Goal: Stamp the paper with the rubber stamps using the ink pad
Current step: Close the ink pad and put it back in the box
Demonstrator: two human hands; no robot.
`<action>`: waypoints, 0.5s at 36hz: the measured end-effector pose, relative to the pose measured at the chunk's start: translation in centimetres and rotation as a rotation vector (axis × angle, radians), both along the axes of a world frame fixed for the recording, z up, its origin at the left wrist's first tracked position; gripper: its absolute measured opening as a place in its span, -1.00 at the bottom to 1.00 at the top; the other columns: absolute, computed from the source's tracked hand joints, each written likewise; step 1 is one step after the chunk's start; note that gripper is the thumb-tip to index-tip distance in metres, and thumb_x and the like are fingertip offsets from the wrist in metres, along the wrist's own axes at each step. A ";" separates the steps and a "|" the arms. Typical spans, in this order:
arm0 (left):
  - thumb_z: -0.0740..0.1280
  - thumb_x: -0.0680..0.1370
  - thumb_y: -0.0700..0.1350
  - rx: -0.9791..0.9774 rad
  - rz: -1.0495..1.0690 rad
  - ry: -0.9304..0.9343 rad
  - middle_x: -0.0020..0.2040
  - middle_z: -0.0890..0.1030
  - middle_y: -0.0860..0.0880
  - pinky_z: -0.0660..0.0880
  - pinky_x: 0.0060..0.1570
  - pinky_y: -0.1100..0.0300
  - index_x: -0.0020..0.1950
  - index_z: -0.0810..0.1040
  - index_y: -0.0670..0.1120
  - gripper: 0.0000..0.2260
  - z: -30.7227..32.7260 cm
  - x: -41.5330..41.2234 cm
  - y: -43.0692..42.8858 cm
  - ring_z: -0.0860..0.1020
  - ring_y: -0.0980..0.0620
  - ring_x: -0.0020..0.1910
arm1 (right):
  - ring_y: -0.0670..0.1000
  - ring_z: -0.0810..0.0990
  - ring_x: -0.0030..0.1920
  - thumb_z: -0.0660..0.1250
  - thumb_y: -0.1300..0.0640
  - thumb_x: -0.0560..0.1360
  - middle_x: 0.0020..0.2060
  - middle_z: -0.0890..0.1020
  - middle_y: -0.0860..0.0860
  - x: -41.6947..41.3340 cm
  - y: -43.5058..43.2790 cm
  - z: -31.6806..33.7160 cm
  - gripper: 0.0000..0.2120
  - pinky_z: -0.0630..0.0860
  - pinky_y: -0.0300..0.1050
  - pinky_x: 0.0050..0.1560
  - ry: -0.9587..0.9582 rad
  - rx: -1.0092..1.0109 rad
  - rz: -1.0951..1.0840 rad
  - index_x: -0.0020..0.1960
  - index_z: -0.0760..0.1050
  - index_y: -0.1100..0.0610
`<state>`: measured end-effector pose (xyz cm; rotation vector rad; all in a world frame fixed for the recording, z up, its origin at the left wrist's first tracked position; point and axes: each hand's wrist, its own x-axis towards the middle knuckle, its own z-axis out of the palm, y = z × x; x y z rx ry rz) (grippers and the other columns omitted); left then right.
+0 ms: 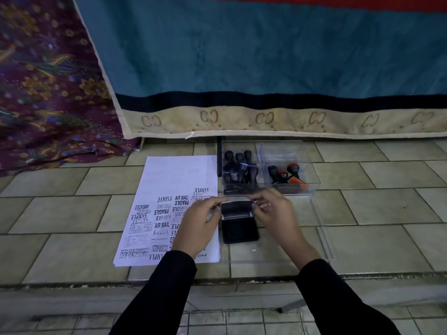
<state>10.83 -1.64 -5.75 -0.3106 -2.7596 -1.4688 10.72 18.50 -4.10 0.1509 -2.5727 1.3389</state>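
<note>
Tiled floor [72, 213] spread across lower frame, teal blanket [266, 56] hung behind. Ink pad [239, 232] laid open at centre, just right of paper [174, 180]. Lid [237, 209] raised at far edge of pad, long edge running left to right between hands. Left end pinched by left hand [196, 228], right end by right hand [278, 213], fingers of both curled on lid. Rubber stamps [251, 170] kept in clear box [302, 192] just beyond lid, toward upper right. Right hand judged nearer for pick-up. Paper already stamped over lower half
</note>
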 end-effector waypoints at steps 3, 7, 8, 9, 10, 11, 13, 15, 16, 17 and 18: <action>0.21 0.61 -0.12 0.051 -0.021 0.004 0.06 0.59 0.22 0.38 0.10 0.38 0.09 0.54 0.41 -0.63 -0.3 1.1 -0.2 0.50 0.29 0.10 | -0.14 0.60 -0.14 0.37 0.38 0.42 -0.11 0.60 -0.02 1.7 0.7 -0.2 -0.82 0.53 -0.41 -0.11 0.065 -0.004 0.069 -0.06 0.59 0.16; 0.25 0.55 0.15 -0.014 -0.069 0.118 0.06 0.58 0.38 0.40 0.15 0.35 0.11 0.61 0.28 -0.79 -0.7 2.4 -0.3 0.48 0.31 0.16 | -0.19 0.58 -0.01 0.38 0.34 0.40 -0.04 0.60 -0.05 3.6 1.4 -0.6 -0.80 0.52 -0.34 0.05 0.104 0.106 0.236 -0.04 0.54 0.11; 0.26 0.53 0.20 -0.038 -0.080 0.141 0.07 0.59 0.38 0.42 0.19 0.27 0.12 0.63 0.23 -0.76 -0.9 2.6 -0.4 0.47 0.32 0.17 | -0.19 0.57 0.03 0.38 0.31 0.39 -0.01 0.59 -0.04 4.0 1.6 -0.7 -0.81 0.49 -0.36 0.08 0.103 0.146 0.274 -0.03 0.52 0.11; 0.28 0.50 0.23 -0.069 -0.083 0.161 0.09 0.59 0.36 0.42 0.23 0.18 0.11 0.64 0.19 -0.73 -1.1 2.7 -0.4 0.46 0.33 0.18 | -0.17 0.55 0.06 0.38 0.28 0.39 0.01 0.58 -0.03 4.3 1.7 -0.8 -0.82 0.45 -0.38 0.10 0.106 0.188 0.296 -0.04 0.51 0.11; 0.30 0.48 0.24 -0.101 -0.084 0.178 0.11 0.59 0.33 0.42 0.26 0.10 0.10 0.65 0.17 -0.70 -1.2 2.8 -0.4 0.45 0.32 0.20 | -0.17 0.53 0.07 0.39 0.26 0.38 0.02 0.57 -0.02 4.5 1.7 -1.0 -0.83 0.42 -0.40 0.12 0.109 0.221 0.305 -0.04 0.51 0.11; 0.32 0.46 0.24 -0.127 -0.085 0.189 0.13 0.59 0.30 0.41 0.27 0.04 0.09 0.65 0.15 -0.70 -1.3 2.9 -0.4 0.45 0.28 0.20 | -0.18 0.51 0.08 0.40 0.25 0.37 0.03 0.56 0.00 4.6 1.7 -1.1 -0.83 0.40 -0.42 0.14 0.111 0.240 0.306 -0.05 0.51 0.12; 0.37 0.44 0.19 -0.145 -0.089 0.201 0.15 0.58 0.28 0.41 0.27 -0.02 0.10 0.65 0.13 -0.71 -1.4 2.9 -0.4 0.45 0.25 0.21 | -0.15 0.50 0.09 0.42 0.23 0.36 0.04 0.56 0.03 4.7 1.5 -1.1 -0.82 0.38 -0.40 0.16 0.118 0.255 0.300 -0.05 0.52 0.14; 0.41 0.44 0.16 -0.137 -0.089 0.195 0.14 0.53 0.35 0.40 0.29 0.00 0.15 0.62 0.15 -0.69 -1.4 2.8 -0.4 0.42 0.28 0.22 | -0.09 0.50 0.12 0.45 0.17 0.35 0.05 0.55 0.04 4.5 1.2 -0.9 -0.76 0.39 -0.33 0.18 0.118 0.287 0.300 0.00 0.53 0.15; 0.40 0.43 0.18 -0.130 -0.086 0.189 0.13 0.49 0.40 0.39 0.30 0.03 0.18 0.59 0.18 -0.66 -1.3 2.7 -0.4 0.41 0.30 0.23 | -0.07 0.48 0.15 0.45 0.12 0.36 0.09 0.54 0.03 4.3 1.0 -0.7 -0.70 0.37 -0.32 0.20 0.111 0.323 0.308 0.06 0.52 0.14; 0.38 0.43 0.22 -0.117 -0.082 0.183 0.13 0.45 0.44 0.37 0.30 0.07 0.21 0.56 0.21 -0.64 -1.2 2.6 -0.4 0.40 0.32 0.23 | -0.06 0.44 0.20 0.44 0.05 0.36 0.15 0.52 0.01 4.0 0.8 -0.6 -0.62 0.33 -0.33 0.23 0.094 0.368 0.315 0.14 0.50 0.11; 0.35 0.43 0.25 -0.095 -0.073 0.178 0.13 0.44 0.46 0.36 0.29 0.11 0.22 0.55 0.23 -0.63 -1.0 2.5 -0.4 0.41 0.32 0.23 | -0.07 0.39 0.26 0.42 -0.02 0.37 0.22 0.48 -0.01 3.7 0.6 -0.4 -0.54 0.27 -0.33 0.28 0.072 0.411 0.323 0.23 0.46 0.07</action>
